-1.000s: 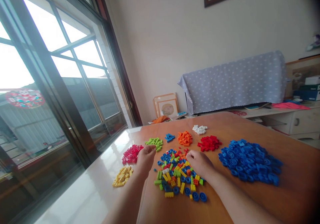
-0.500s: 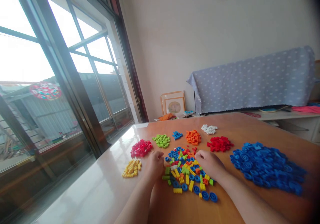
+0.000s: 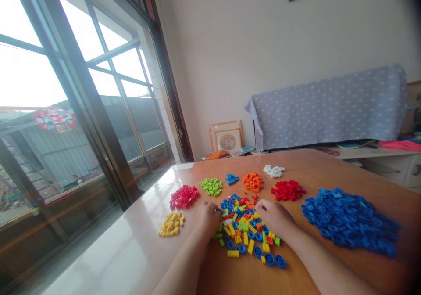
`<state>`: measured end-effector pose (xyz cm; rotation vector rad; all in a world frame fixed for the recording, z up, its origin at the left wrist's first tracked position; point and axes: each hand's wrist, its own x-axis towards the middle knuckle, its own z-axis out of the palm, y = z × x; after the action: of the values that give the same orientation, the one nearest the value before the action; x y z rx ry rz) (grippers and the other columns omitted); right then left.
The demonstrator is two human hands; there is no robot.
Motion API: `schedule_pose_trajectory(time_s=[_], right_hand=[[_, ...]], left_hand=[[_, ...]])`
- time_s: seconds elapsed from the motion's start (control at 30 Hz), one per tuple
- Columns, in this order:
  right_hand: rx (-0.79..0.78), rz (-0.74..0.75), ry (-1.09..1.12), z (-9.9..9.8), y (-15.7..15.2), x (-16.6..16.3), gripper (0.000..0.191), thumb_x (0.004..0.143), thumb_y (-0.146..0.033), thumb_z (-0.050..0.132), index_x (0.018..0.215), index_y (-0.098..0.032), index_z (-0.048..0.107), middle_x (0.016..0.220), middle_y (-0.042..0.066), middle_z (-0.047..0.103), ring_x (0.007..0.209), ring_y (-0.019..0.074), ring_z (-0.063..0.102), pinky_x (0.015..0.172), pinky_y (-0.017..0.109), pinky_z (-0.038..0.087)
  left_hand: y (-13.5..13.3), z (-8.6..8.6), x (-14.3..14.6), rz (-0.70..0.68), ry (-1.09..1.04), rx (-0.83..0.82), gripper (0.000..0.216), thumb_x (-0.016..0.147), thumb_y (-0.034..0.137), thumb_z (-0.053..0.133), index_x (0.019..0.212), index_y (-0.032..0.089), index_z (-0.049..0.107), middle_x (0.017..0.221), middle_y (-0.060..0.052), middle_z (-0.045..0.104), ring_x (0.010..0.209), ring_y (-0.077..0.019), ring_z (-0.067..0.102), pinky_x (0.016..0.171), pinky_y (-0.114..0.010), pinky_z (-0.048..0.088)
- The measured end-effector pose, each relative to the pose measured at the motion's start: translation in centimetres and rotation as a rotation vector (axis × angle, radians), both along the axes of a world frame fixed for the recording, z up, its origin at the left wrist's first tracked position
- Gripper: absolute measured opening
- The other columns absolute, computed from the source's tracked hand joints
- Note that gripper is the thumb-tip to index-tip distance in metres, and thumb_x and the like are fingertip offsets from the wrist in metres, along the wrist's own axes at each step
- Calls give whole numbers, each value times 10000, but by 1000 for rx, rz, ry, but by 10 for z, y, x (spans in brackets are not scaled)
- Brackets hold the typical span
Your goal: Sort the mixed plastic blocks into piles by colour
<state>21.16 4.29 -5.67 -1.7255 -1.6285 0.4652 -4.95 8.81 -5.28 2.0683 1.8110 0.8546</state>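
A mixed pile of toy building bricks (image 3: pixel 245 226) in blue, yellow, green, orange and red lies between my hands. At its left edge is my left hand (image 3: pixel 207 217), its fingers closed on a blue brick (image 3: pixel 218 210) that is mostly hidden. My right hand (image 3: pixel 275 216) rests at the pile's right edge with curled fingers; whatever they may hold is hidden. A few small red bricks (image 3: pixel 253 197) lie just beyond the pile, near my right fingertips. Round blue bricks (image 3: pixel 269 259) sit at the near end.
Around the mixed pile stand single-colour heaps: yellow (image 3: pixel 171 224), pink-red (image 3: pixel 184 197), green (image 3: pixel 211 186), small blue (image 3: pixel 232 179), orange (image 3: pixel 253 181), white (image 3: pixel 273 170) and red (image 3: pixel 288 190). A large blue heap (image 3: pixel 350 220) covers the right of the wooden table (image 3: pixel 263 282).
My left hand has shifted slightly right, onto a blue brick at the pile's left edge. My right hand stays almost where it was, still curled. The view has shifted slightly.
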Motion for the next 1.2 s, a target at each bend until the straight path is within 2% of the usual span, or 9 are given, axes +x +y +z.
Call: schedule_pose_trajectory(time_s=[0.13, 0.37, 0.47, 0.57, 0.67, 0.8, 1.0, 1.13, 1.2], right_hand=[[-28, -11, -17, -1, 2, 0, 310, 892, -391, 498, 691, -207, 645, 651, 12, 648, 638, 148, 549, 576, 232, 283], [13, 0, -34, 1, 2, -2, 290, 896, -356, 481, 707, -210, 647, 643, 7, 648, 633, 148, 560, 593, 237, 309], [102, 2, -44, 10, -6, -8, 280, 906, -337, 465, 749, -216, 663, 714, 13, 672, 685, 156, 586, 617, 239, 342], [187, 60, -38, 22, -19, -19, 208, 883, -305, 508, 905, -229, 700, 845, 21, 699, 753, 158, 610, 673, 236, 394], [217, 187, -57, 33, -35, -31, 298, 850, -247, 550, 1111, -255, 691, 924, 23, 696, 816, 161, 626, 737, 235, 435], [227, 277, -118, 43, -50, -40, 391, 810, -169, 569, 1169, -272, 687, 1098, 45, 679, 964, 180, 633, 830, 244, 448], [205, 268, -95, 46, -52, -37, 331, 826, -166, 577, 1111, -276, 703, 1038, 36, 667, 851, 148, 619, 711, 214, 434], [215, 254, -84, 46, -49, -30, 153, 826, -169, 576, 892, -218, 706, 903, 21, 658, 786, 134, 599, 680, 207, 412], [219, 230, -78, 47, -47, -24, 134, 827, -158, 560, 814, -199, 687, 850, 16, 652, 767, 129, 593, 678, 207, 405]], left_hand=[[0, 2, 2, 9, 30, 16, 133, 762, 253, 643, 812, 203, 755, 923, -73, 693, 826, -181, 611, 731, -244, 404], [-8, 9, 11, -92, -73, 32, 192, 814, 231, 573, 973, 210, 678, 913, -44, 705, 817, -176, 613, 701, -247, 399], [-15, 11, 24, -170, -260, 12, 213, 797, 211, 577, 990, 196, 665, 911, -40, 690, 821, -165, 606, 709, -242, 421], [-25, 14, 40, -281, -546, -113, 198, 755, 235, 638, 944, 174, 640, 853, -32, 671, 802, -159, 607, 692, -233, 445], [-35, 21, 50, -374, -753, -260, 276, 690, 281, 738, 910, 165, 618, 819, -25, 667, 770, -152, 613, 691, -234, 461], [-44, 30, 53, -465, -866, -394, 340, 661, 294, 791, 920, 158, 620, 829, -38, 684, 759, -159, 631, 679, -240, 471], [-47, 35, 56, -532, -902, -482, 476, 670, 322, 788, 1071, 177, 579, 838, -32, 690, 727, -147, 627, 650, -232, 445], [-50, 39, 57, -542, -883, -518, 544, 675, 363, 781, 1135, 192, 547, 873, -38, 697, 758, -155, 637, 665, -239, 446], [-51, 41, 58, -536, -865, -528, 564, 681, 386, 782, 1158, 198, 546, 911, -51, 701, 818, -173, 650, 701, -254, 462]])
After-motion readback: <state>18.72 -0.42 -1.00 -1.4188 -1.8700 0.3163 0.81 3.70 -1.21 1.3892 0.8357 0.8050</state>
